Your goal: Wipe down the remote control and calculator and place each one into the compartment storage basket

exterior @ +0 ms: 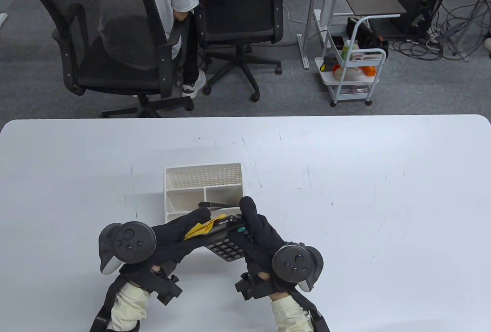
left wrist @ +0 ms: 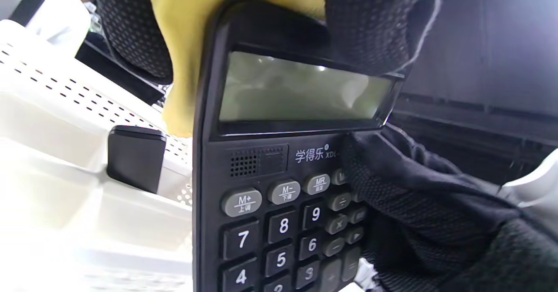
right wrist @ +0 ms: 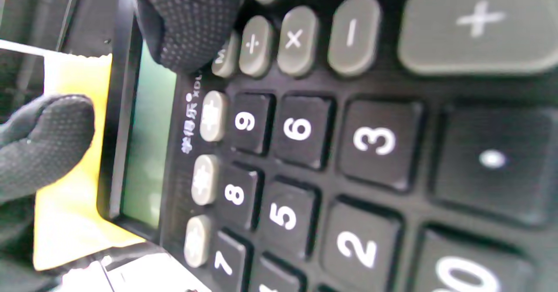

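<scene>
The black calculator [exterior: 226, 248] is held off the table in front of the white compartment basket [exterior: 203, 178]. My right hand [exterior: 247, 213] grips its right side, thumb [right wrist: 192, 17] on the face beside the screen. My left hand [exterior: 199, 219] pinches a yellow cloth [exterior: 201, 228] over the calculator's top edge; the cloth [left wrist: 183, 43] wraps that edge above the screen [left wrist: 301, 91]. A dark remote control [exterior: 215, 205] lies in the basket's near part, its end [left wrist: 136, 157] poking up. I cannot tell which compartment holds it.
The basket stands just beyond both hands, a perforated back compartment [exterior: 203, 175] behind its smaller front ones. The white table [exterior: 364, 194] stretches to the right and left. Office chairs [exterior: 115, 40], a seated person and a small trolley [exterior: 353, 71] are past the far edge.
</scene>
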`<act>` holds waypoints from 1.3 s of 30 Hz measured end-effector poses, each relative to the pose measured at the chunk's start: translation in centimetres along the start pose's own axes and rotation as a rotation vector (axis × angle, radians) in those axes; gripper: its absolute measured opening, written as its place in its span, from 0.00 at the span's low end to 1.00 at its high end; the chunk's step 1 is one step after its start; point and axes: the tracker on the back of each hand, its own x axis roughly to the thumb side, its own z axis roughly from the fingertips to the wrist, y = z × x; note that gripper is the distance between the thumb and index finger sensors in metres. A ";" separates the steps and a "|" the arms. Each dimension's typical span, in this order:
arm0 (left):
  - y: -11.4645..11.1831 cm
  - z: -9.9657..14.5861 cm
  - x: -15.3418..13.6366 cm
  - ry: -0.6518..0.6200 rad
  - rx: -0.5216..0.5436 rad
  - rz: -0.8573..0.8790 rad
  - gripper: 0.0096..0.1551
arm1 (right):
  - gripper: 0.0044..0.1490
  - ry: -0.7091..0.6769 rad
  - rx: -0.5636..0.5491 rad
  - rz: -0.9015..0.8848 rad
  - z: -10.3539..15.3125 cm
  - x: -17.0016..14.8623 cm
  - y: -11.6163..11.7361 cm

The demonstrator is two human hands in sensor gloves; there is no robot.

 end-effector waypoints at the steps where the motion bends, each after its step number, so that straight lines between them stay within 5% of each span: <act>1: -0.3 -0.1 0.4 -0.009 -0.009 -0.037 0.32 | 0.47 -0.003 0.026 0.015 0.0 0.1 0.3; 7: -0.6 -0.2 0.4 -0.053 0.031 0.195 0.27 | 0.48 -0.016 0.132 0.054 0.0 0.5 1.3; 14: -0.3 -0.2 -0.2 -0.019 -0.033 0.116 0.28 | 0.48 -0.040 0.060 0.074 0.1 0.8 0.9; 26: -1.0 -0.2 1.3 -0.133 0.019 0.169 0.28 | 0.51 -0.105 0.139 0.150 0.2 1.9 2.0; 39: -0.5 -0.1 -0.1 -0.046 -0.002 0.098 0.29 | 0.52 -0.010 -0.039 -0.031 -0.1 0.5 -0.6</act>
